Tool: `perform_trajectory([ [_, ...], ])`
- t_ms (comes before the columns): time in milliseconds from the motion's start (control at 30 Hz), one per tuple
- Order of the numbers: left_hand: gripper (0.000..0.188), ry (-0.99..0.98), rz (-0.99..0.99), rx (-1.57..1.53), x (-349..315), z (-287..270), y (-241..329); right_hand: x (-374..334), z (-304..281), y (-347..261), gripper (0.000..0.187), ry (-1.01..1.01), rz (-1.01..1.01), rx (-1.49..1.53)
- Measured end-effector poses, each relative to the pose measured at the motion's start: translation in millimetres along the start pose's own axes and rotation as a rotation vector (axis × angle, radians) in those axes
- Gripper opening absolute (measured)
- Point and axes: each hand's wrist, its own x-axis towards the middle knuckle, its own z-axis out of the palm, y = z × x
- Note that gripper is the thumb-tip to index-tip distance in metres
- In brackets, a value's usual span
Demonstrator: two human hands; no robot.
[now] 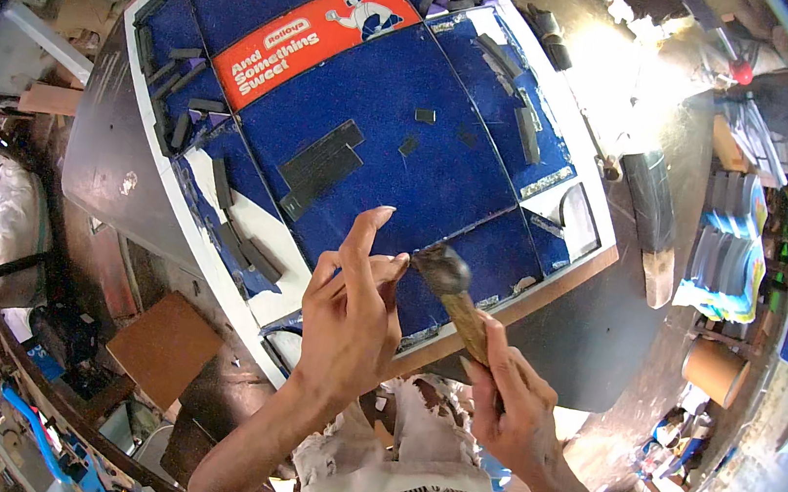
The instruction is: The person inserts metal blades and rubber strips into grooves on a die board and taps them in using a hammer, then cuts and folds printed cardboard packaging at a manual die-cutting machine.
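My right hand [517, 409] is wrapped round the wooden handle of a hammer [465, 322]. The hammer's dark, rounded head [440, 267] is right beside the fingertips of my left hand [351, 315]. That hand has thumb and a finger pinched together and another finger raised; whatever is in the pinch is too small to make out. Both hands are over the near edge of a blue printed board [401, 188] with a red panel [316, 40]. A flat group of dark strips [323, 167] lies on the blue area, with a small dark piece [425, 115] farther off.
Several loose dark strips [241, 252] line the board's left side, and more [526, 130] lie on its right. A long black object with a wooden end [652, 214] rests on the dark table [589, 339] at right. A brown square panel [163, 348] is lower left.
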Motion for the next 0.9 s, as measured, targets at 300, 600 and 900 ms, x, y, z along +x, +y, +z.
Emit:
perform_trajectory([
  [300,0.079,0.046,-0.084,-0.032,-6.5,-1.2,1.3,3.2,9.7,12.6,0.050,0.147,-0.117,-0.057],
  [600,0.083,-0.001,-0.220,0.068,-23.7,-32.0,7.4,-11.0,12.2,12.3,0.046,0.259,-0.380,-0.189],
  [900,0.079,-0.051,-0.132,0.043,-21.0,-36.5,-5.0,-22.9,9.2,-15.7,0.044,0.361,-0.190,-0.035],
])
